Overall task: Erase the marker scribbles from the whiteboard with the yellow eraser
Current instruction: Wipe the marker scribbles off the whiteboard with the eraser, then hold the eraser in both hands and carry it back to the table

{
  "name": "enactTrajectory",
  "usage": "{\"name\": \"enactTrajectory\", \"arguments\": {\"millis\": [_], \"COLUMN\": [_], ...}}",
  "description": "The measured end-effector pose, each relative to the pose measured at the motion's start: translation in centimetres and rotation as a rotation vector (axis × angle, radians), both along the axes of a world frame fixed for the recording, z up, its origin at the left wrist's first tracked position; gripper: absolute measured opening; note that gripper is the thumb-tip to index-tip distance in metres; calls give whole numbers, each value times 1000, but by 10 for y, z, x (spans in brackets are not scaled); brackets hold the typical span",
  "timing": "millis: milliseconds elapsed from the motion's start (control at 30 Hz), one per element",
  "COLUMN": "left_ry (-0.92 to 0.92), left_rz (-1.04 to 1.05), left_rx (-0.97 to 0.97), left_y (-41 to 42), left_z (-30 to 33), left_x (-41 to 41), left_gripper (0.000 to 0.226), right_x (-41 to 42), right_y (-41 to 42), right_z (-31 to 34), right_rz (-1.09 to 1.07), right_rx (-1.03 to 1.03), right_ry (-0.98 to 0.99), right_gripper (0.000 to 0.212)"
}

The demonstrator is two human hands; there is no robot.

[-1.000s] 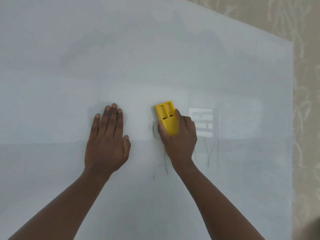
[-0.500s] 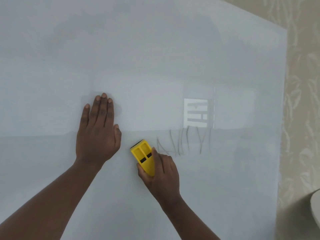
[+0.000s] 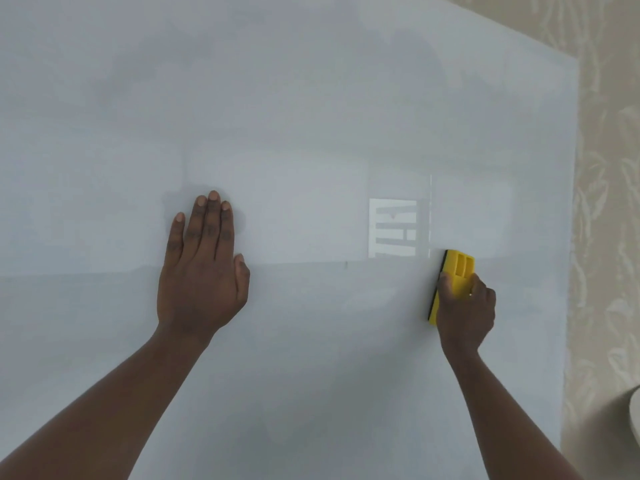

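one whiteboard [image 3: 311,98], two hands on it. left hand [image 3: 201,271] lies flat, fingers spread, holding nothing. right hand [image 3: 465,308] is closed around the one yellow eraser [image 3: 453,275], pressed near the board's right edge. one tiny mark [image 3: 346,265] shows between the hands.

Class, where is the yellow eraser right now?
The eraser is gripped in the right hand, against the whiteboard near its right edge, just below-right of the bright window reflection.

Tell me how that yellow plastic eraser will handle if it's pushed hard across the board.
The yellow plastic eraser looks like a rigid moulded shell, so it likely won't flex. Its dark pad edge lies flat against the glossy whiteboard, so it should glide rather than tip. The right hand wraps it with ease, which suggests it is light.
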State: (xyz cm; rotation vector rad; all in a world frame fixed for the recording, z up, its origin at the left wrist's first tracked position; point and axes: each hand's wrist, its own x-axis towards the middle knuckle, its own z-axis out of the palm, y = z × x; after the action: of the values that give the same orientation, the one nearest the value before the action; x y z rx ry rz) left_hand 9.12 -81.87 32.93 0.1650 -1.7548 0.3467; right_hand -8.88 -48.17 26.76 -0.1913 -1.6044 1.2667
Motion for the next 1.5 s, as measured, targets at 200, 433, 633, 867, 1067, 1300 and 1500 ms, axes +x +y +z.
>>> {"name": "enactTrajectory", "arguments": {"millis": [200,433,633,867,1067,1300,1500], "left_ry": [-2,-22,-79,-173,-274,-554,-666], "left_rz": [11,2,28,53,-15,-230,-323], "left_rx": [6,7,-30,26,184,88,228], "left_y": [2,1,-7,-3,25,25,3], "left_z": [0,-1,-9,-29,-65,-102,-95], "left_x": [-1,3,9,23,45,94,123], "left_gripper": [66,66,68,69,76,61,57], "right_x": [32,88,89,72,88,131,162], "right_y": [-53,-159,-160,-139,-145,-152,-162], "right_z": [19,14,-5,-8,-19,-18,-27], "right_rz": [37,95,101,89,224,659,847], "right_rx": [113,484,806,924,1075,1372,1305], "right_ry": [174,542,725,834,825,561,310], "right_gripper": [55,55,54,51,49,64,69]}}
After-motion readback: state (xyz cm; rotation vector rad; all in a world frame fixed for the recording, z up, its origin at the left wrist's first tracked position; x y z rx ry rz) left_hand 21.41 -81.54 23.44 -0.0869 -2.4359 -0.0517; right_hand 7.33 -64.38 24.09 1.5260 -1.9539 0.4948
